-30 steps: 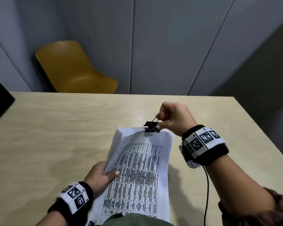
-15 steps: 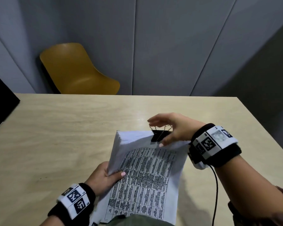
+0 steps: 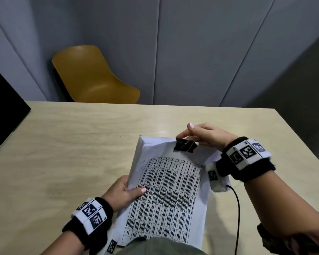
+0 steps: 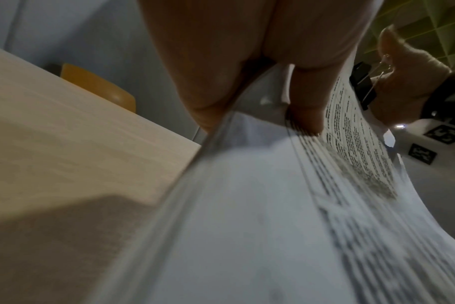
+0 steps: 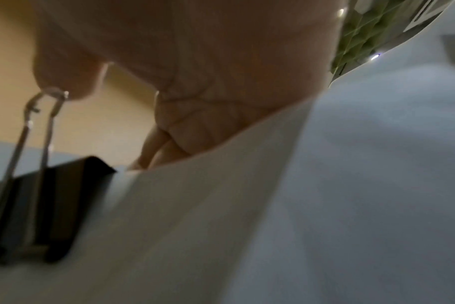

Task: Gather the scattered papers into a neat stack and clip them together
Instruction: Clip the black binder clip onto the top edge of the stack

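The stack point(image 3: 166, 190) is pinched by the left hand point(image 3: 122, 192); the clip point(image 3: 185, 146) handles, pinched by right hand point(image 3: 204, 135) fingers, could slip, scattering sheets.

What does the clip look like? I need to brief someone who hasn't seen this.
On the table, a paper stack is held by the left hand. The clip sits on its far edge by the right hand: small, black, with silver wire handles.
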